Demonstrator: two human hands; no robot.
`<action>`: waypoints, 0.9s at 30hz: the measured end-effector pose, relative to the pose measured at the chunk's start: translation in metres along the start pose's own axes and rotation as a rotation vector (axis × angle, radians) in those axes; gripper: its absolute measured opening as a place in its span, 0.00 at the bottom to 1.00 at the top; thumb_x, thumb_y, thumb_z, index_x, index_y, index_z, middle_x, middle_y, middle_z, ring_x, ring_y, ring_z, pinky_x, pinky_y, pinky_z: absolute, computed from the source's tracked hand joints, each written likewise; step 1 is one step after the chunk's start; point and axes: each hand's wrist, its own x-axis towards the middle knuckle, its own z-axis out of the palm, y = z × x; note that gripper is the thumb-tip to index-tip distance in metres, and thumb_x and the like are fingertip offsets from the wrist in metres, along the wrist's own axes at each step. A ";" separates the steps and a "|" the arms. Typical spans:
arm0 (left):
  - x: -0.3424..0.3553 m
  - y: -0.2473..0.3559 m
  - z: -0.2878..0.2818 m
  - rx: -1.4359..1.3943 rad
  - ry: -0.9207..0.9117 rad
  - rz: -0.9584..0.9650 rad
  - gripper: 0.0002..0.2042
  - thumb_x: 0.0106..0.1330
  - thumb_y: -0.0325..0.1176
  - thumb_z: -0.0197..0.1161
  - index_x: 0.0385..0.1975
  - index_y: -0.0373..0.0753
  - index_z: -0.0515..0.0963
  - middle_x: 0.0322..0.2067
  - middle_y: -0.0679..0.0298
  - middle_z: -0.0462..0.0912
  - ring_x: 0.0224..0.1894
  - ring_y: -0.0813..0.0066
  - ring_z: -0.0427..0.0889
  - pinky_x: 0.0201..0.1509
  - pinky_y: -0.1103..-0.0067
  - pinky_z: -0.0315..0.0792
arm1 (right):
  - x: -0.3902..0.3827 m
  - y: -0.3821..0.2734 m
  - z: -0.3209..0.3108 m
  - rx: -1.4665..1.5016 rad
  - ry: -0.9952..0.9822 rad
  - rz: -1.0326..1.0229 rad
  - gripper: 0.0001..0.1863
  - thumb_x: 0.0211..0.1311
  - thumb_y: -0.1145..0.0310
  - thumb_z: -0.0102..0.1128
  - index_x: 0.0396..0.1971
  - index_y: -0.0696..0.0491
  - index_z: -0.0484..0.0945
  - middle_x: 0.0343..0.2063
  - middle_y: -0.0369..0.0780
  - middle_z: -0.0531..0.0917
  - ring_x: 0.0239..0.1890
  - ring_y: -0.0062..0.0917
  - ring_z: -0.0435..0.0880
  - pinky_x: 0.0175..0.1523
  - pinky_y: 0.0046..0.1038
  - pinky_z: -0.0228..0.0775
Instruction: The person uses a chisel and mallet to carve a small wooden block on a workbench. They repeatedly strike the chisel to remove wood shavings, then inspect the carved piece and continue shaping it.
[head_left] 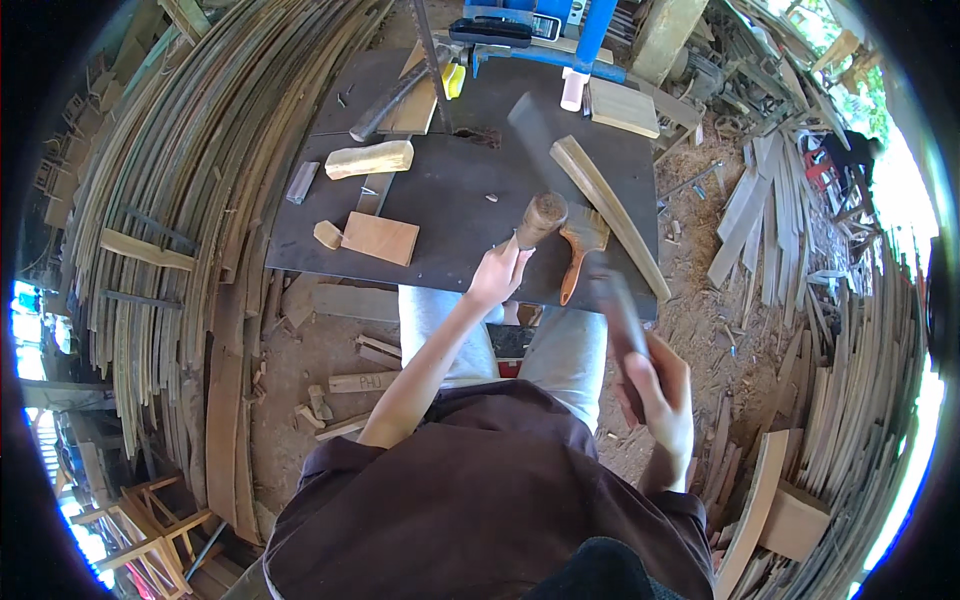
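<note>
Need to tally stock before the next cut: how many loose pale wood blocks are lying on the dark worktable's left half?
3. A long pale block toward the back, a flat square block nearer the front edge, and a small rounded piece touching its left side. Others may be hidden beyond the clutter at the table's far end.

Left arm bare, extended forward and up from lower centre, elbow nearly straight. Left hand fingers curled closed in a grip, knuckles up. Right arm bent at the elbow, forearm angled up along the right side. Right hand closed in a fist grip, thumb side up, slightly motion-blurred. Hands well apart, right lower than left
</note>
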 end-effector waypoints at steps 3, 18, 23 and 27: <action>0.000 0.002 0.000 -0.010 -0.003 -0.026 0.10 0.70 0.29 0.51 0.45 0.29 0.69 0.31 0.49 0.82 0.33 0.49 0.82 0.37 0.63 0.77 | 0.000 -0.005 0.000 -0.069 0.020 0.008 0.16 0.68 0.61 0.54 0.36 0.62 0.74 0.13 0.31 0.71 0.11 0.09 0.63 0.17 0.16 0.50; 0.000 0.003 0.002 -0.062 0.020 -0.038 0.10 0.75 0.35 0.44 0.40 0.34 0.68 0.24 0.57 0.76 0.25 0.59 0.79 0.31 0.69 0.73 | -0.006 -0.008 -0.005 0.036 0.058 -0.101 0.22 0.66 0.55 0.54 0.40 0.65 0.74 0.14 0.33 0.72 0.11 0.11 0.64 0.16 0.17 0.51; -0.002 0.005 0.000 -0.051 0.013 -0.004 0.10 0.76 0.35 0.44 0.40 0.34 0.68 0.23 0.58 0.75 0.25 0.61 0.78 0.31 0.70 0.72 | -0.010 -0.011 -0.005 0.081 0.092 -0.232 0.31 0.63 0.46 0.55 0.38 0.67 0.74 0.14 0.36 0.72 0.11 0.13 0.65 0.16 0.18 0.52; 0.001 0.007 -0.003 -0.154 -0.027 -0.085 0.11 0.76 0.36 0.42 0.38 0.34 0.67 0.23 0.61 0.72 0.24 0.69 0.75 0.32 0.74 0.71 | 0.001 0.006 -0.001 0.076 0.129 -0.118 0.22 0.66 0.56 0.55 0.40 0.64 0.75 0.14 0.33 0.72 0.12 0.11 0.65 0.17 0.16 0.51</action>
